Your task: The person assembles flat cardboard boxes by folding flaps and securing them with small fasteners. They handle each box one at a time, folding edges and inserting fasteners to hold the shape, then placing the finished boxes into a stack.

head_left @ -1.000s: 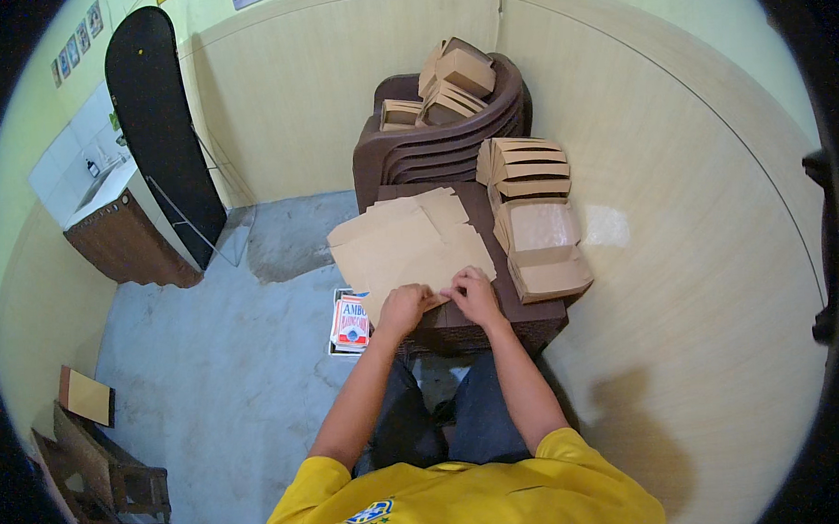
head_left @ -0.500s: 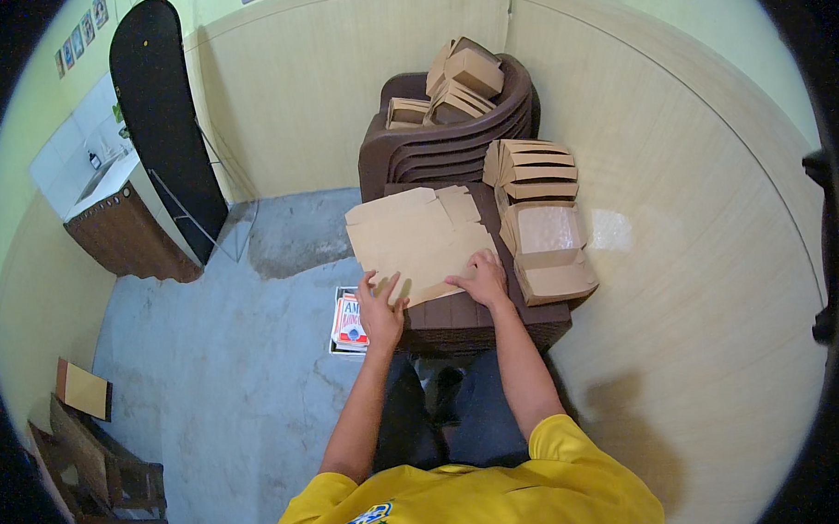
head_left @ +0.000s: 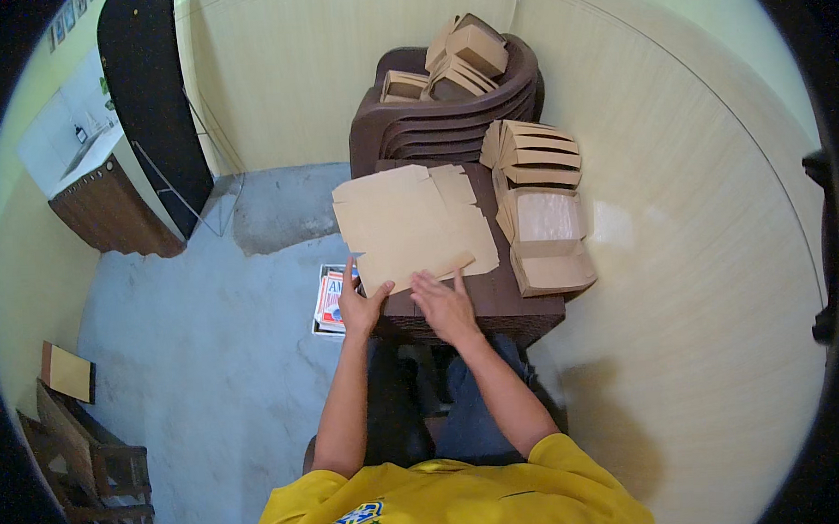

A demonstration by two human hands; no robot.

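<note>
Flat cardboard box blanks (head_left: 404, 216), with notched edges, lie overlapped on a brown woven-look seat (head_left: 513, 291) in front of me. A narrow flap (head_left: 454, 264) on the near edge of the top blank is bent up. My left hand (head_left: 358, 308) is at the blank's near left corner, thumb and fingers spread along its edges. Against the near edge, left of the raised flap, rests my right hand (head_left: 445, 309), its fingers stretched out and slightly blurred.
Folded cardboard boxes (head_left: 536, 156) and an opened box (head_left: 553, 243) stand along the seat's right side. More boxes (head_left: 477, 52) sit on stacked brown chairs (head_left: 433, 123) behind. A white crate (head_left: 329, 307) with printed packs is at left. Farther left stand a black board (head_left: 151, 105) and a sink cabinet (head_left: 113, 213).
My right hand has moved left and nearer along the blank's front edge, where a flap now stands bent up. My left hand has shifted slightly down and left.
</note>
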